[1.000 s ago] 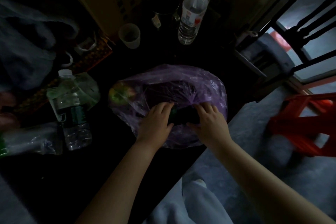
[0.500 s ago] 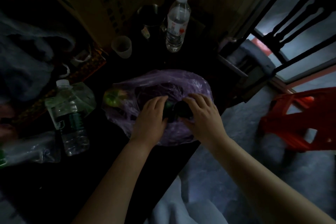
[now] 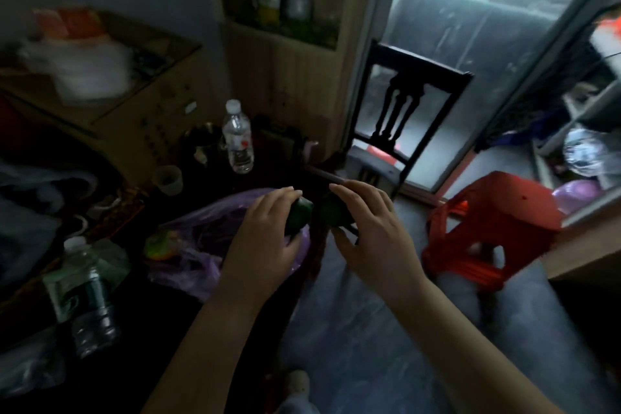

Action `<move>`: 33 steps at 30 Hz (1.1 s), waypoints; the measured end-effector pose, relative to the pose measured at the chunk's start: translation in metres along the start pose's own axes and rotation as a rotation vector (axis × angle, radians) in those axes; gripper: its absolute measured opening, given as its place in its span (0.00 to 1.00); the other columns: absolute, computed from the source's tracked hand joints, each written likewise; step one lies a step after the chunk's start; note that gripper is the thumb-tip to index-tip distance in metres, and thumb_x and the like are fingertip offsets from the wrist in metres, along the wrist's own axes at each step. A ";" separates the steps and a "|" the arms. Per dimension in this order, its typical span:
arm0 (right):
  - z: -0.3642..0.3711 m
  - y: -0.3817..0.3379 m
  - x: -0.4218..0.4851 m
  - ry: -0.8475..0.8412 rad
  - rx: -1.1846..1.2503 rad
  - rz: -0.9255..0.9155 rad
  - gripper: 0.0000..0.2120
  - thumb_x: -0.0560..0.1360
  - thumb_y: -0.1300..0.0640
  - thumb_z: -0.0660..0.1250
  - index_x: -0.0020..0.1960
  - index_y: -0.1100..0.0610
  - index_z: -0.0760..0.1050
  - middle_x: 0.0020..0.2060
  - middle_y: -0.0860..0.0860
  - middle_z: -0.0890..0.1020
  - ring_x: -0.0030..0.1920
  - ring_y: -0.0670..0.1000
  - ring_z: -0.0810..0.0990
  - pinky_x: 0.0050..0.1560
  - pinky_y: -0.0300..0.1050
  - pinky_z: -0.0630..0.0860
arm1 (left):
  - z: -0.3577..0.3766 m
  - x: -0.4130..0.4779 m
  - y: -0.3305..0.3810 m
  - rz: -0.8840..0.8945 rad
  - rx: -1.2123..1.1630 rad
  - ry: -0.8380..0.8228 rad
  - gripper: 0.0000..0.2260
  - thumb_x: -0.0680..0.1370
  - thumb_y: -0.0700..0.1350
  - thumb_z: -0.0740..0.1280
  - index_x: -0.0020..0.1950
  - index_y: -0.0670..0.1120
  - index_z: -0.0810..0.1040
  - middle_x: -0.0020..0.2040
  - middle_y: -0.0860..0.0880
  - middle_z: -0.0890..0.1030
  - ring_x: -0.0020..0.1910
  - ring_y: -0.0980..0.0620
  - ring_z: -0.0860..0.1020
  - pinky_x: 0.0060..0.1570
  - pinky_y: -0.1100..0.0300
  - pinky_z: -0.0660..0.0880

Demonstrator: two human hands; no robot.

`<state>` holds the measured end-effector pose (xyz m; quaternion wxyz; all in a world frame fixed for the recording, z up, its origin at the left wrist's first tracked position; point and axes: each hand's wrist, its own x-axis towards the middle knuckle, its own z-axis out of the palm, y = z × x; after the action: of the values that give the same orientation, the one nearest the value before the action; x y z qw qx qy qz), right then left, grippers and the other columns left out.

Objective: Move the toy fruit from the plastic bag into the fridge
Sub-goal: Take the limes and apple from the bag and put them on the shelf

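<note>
A purple plastic bag (image 3: 198, 245) lies on the dark table. Inside it at the left shows a yellow-green toy fruit (image 3: 160, 245). My left hand (image 3: 262, 242) grips a dark green toy fruit (image 3: 299, 216) just above the bag's right end. My right hand (image 3: 366, 239) grips a second dark green toy fruit (image 3: 331, 212) beside it, off the table's edge. The two fruits are close together, a narrow gap between them. No fridge is plainly in view.
A tall water bottle (image 3: 238, 141) and a plastic cup (image 3: 167, 180) stand behind the bag. Another bottle (image 3: 88, 296) lies at the left. A black chair (image 3: 403, 124) stands by the glass door; a red stool (image 3: 487, 232) is on the floor at the right.
Both hands have lifted out of the bag, each with a dark green fruit. My head has turned up and to the right, bringing the chair and door into view.
</note>
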<state>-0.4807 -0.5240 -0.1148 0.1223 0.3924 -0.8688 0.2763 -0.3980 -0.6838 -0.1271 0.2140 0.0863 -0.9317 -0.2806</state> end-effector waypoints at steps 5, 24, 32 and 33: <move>-0.082 -0.012 -0.065 0.125 -0.085 0.094 0.27 0.69 0.59 0.71 0.67 0.55 0.70 0.64 0.52 0.72 0.65 0.52 0.68 0.67 0.36 0.60 | -0.010 -0.030 0.077 0.136 -0.038 0.037 0.24 0.70 0.40 0.72 0.65 0.45 0.72 0.64 0.48 0.74 0.64 0.50 0.72 0.64 0.56 0.67; -0.252 -0.048 -0.325 0.385 -0.333 0.628 0.27 0.72 0.48 0.67 0.70 0.49 0.66 0.67 0.48 0.68 0.67 0.50 0.64 0.60 0.47 0.69 | 0.011 -0.169 0.300 0.681 -0.183 -0.259 0.26 0.70 0.43 0.74 0.67 0.47 0.73 0.65 0.51 0.74 0.65 0.54 0.69 0.65 0.61 0.67; -0.300 -0.045 -0.404 0.561 -0.484 0.897 0.30 0.68 0.59 0.74 0.68 0.51 0.69 0.64 0.49 0.71 0.63 0.48 0.67 0.59 0.35 0.63 | 0.050 -0.186 0.387 0.958 -0.261 -0.467 0.27 0.70 0.46 0.70 0.69 0.48 0.70 0.66 0.52 0.73 0.66 0.57 0.67 0.65 0.63 0.63; -0.307 -0.046 -0.414 0.557 -0.523 0.938 0.31 0.68 0.59 0.74 0.68 0.51 0.69 0.64 0.49 0.71 0.64 0.49 0.68 0.60 0.36 0.63 | 0.055 -0.189 0.397 0.991 -0.272 -0.503 0.27 0.70 0.46 0.71 0.69 0.48 0.69 0.66 0.53 0.73 0.65 0.59 0.65 0.66 0.68 0.59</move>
<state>-0.1734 -0.1177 -0.0243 0.3024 -0.1626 -0.9236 0.1704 -0.2694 -0.2750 -0.0121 0.1010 -0.4586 -0.8386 -0.2762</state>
